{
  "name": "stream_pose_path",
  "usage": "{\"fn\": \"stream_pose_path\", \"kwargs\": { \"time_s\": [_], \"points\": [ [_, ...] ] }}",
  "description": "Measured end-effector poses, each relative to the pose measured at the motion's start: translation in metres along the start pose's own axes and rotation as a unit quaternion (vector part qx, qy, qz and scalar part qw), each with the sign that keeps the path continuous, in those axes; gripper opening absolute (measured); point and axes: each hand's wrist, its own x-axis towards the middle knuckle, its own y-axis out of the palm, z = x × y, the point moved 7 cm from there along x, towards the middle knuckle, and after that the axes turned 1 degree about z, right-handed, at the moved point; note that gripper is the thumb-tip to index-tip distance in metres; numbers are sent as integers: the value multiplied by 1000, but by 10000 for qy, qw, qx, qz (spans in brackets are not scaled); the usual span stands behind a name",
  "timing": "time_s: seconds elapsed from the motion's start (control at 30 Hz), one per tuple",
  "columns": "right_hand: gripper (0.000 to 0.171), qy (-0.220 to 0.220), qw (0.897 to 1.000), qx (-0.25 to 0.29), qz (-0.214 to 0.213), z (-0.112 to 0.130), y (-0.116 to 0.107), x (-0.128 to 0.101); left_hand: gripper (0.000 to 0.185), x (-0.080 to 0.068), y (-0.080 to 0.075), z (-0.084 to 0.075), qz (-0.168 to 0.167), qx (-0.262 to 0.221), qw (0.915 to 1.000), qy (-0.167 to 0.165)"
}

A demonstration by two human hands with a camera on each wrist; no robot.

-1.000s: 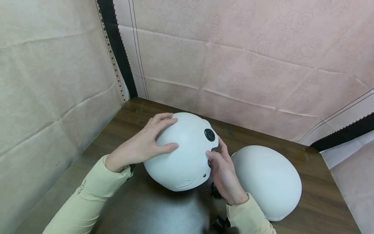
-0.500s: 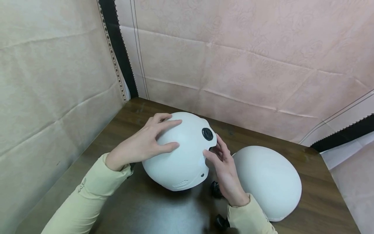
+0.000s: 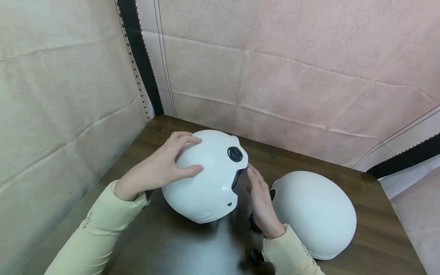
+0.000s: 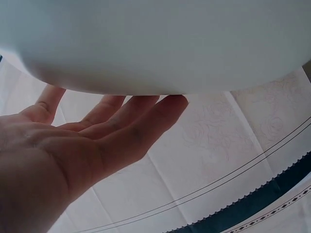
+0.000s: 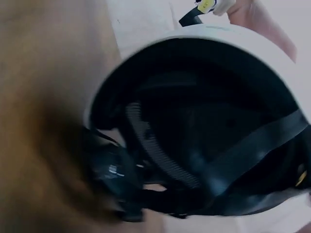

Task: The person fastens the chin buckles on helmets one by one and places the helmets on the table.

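Note:
A white helmet (image 3: 203, 183) is tilted over, its opening facing right and a round black vent (image 3: 235, 154) near the edge. My left hand (image 3: 161, 160) holds the dome from the left, thumb and fingers spread over the shell. In the left wrist view its fingertips (image 4: 176, 101) meet the white surface. My right hand (image 3: 262, 202) is beside the opening, fingers nearly straight, fingertips close to the edge. The right wrist view looks into the black lining (image 5: 194, 107), where a grey strap (image 5: 257, 150) crosses.
A second white helmet (image 3: 316, 214) sits dome up on the wooden table (image 3: 381, 236), right of my right hand. Small black parts (image 3: 256, 256) show by the right sleeve. Pale patterned cloth (image 3: 275, 76) hangs behind the table and at both sides.
The held helmet has shifted left with my left hand and turned slightly, showing more of its opening. My right hand has come off its edge and its fingers have straightened.

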Motion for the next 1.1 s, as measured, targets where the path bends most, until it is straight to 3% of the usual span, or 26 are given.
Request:
{"fn": "stream_pose_path", "kwargs": {
  "time_s": [0.13,0.27,0.53,0.8,1.1],
  "points": [
    [60,1132,9914,-427,507,-34,11,1,64,-2,-3,2,-4,-18,10000,-93],
    [69,1498,9828,-172,1066,-52,25,1,65,-5,-5,6,-46,-85,9998,-182],
    [61,1370,9784,253,1530,-59,40,1,66,-6,-5,9,-36,-85,9996,-272],
    [62,1263,9767,364,1696,-59,45,-2,66,-7,-5,10,-96,14,9995,-294],
    [60,1200,9744,488,1839,-60,48,-3,76,-8,-4,15,-78,19,9980,-630]
  ]
}}
